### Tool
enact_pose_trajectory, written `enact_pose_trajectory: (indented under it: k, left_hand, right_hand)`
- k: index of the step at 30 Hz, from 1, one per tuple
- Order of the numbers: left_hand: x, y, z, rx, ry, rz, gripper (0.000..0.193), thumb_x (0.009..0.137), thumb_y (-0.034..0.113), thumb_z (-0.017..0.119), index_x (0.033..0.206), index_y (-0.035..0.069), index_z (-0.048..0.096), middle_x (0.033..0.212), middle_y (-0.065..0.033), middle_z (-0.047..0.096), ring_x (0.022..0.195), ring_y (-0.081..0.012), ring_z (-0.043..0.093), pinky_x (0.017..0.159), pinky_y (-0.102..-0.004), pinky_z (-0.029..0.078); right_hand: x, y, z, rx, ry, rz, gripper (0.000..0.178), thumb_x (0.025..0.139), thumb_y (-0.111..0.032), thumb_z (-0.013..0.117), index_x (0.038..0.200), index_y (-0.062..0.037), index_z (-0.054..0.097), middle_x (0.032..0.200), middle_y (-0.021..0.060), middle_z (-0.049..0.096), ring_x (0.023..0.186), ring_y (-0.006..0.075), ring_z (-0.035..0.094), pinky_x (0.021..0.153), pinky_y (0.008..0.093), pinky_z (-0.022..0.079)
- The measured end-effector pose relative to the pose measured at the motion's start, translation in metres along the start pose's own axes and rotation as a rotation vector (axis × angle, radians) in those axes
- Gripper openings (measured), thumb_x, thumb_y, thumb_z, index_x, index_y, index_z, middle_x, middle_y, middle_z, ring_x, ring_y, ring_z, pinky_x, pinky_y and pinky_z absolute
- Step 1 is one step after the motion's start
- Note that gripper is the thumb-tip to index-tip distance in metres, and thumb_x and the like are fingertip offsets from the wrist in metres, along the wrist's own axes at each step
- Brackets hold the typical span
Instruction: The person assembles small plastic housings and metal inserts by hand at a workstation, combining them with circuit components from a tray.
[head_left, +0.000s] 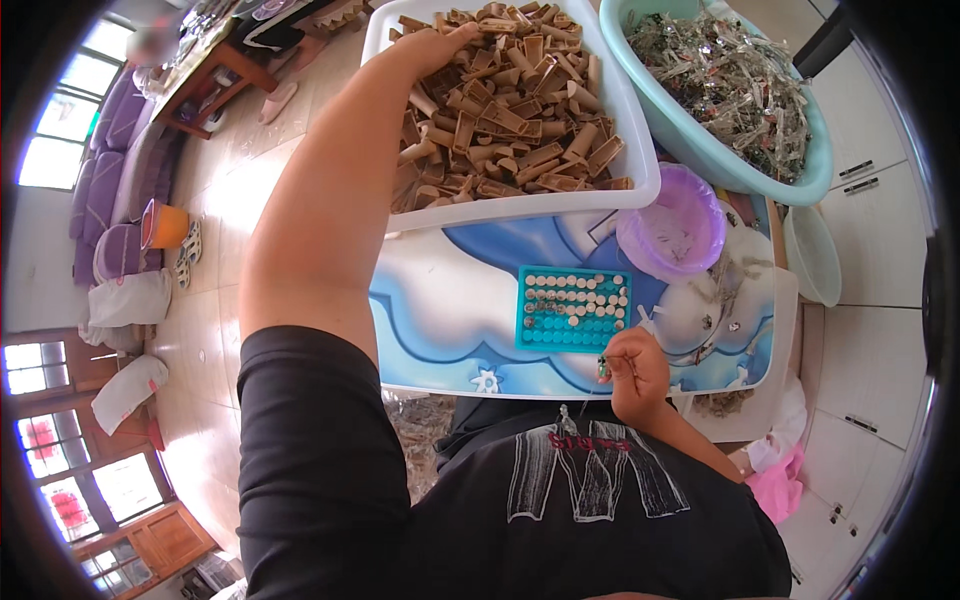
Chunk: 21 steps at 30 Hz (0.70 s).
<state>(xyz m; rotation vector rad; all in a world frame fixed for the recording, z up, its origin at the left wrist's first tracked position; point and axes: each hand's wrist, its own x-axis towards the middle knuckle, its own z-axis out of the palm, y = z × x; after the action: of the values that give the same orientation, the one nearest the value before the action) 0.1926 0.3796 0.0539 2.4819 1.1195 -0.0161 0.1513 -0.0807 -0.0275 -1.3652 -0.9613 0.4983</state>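
My left hand [432,50] reaches to the far left of a white tub [648,175] heaped with brown half-tube plastic pieces [505,115]. It rests on the pieces with its thumb stretched out; the other fingers are partly hidden. Near the table's front edge my right hand [638,378] is closed in a pinch. A small green and dark piece [604,367], too small to name, sticks out from its fingertips. Just beyond that hand lies a teal tray [524,335] with rows of small round white and grey pieces in its holes.
A purple basin [632,250] stands right of the teal tray. Behind it, a large pale green tub [815,165] holds a tangle of clear and silvery bits. Loose clear scraps [715,290] lie on the blue and white tabletop [440,300]. White cabinets [865,270] line the right side.
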Motion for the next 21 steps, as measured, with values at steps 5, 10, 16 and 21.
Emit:
enact_pose_trajectory:
  k: [5,10,16,21]
  left_hand:
    - [-0.025,0.01,0.001,-0.342,-0.082,-0.072,0.082,0.082,0.071,0.042,0.139,0.012,0.04,0.14,-0.0198,0.04,0.134,-0.0342,0.031,0.102,-0.0543,0.03]
    - [-0.072,0.025,-0.004,-0.46,-0.214,0.042,0.059,0.089,0.054,0.05,0.127,0.008,0.051,0.124,-0.0131,0.054,0.111,-0.021,0.054,0.091,-0.0359,0.044]
    - [-0.139,0.05,-0.005,-0.354,-0.161,0.256,0.042,0.089,0.041,0.06,0.115,0.008,0.06,0.1,-0.004,0.061,0.087,-0.0103,0.055,0.075,-0.0247,0.046]
    - [-0.156,0.05,-0.012,-0.496,-0.15,0.403,0.027,0.093,0.025,0.056,0.115,0.01,0.061,0.098,-0.0018,0.062,0.083,-0.0085,0.055,0.074,-0.0248,0.046]
  right_hand:
    - [0.002,0.001,-0.003,-0.009,-0.012,0.028,0.006,0.086,0.007,0.052,0.088,0.0013,0.052,0.08,0.0095,0.052,0.058,0.0124,0.051,0.053,0.024,0.044]
    - [0.001,0.0,-0.005,-0.053,-0.036,0.027,0.006,0.085,0.006,0.053,0.088,0.0009,0.053,0.08,0.0093,0.053,0.057,0.013,0.052,0.052,0.025,0.044]
    - [0.003,-0.001,-0.003,-0.019,-0.044,0.028,0.004,0.087,0.005,0.052,0.087,0.001,0.053,0.081,0.0095,0.054,0.057,0.0129,0.051,0.052,0.0248,0.043]
    - [0.002,0.001,0.001,-0.007,-0.011,0.029,0.002,0.089,0.003,0.052,0.087,0.0013,0.052,0.079,0.0091,0.052,0.056,0.0118,0.05,0.052,0.0236,0.043]
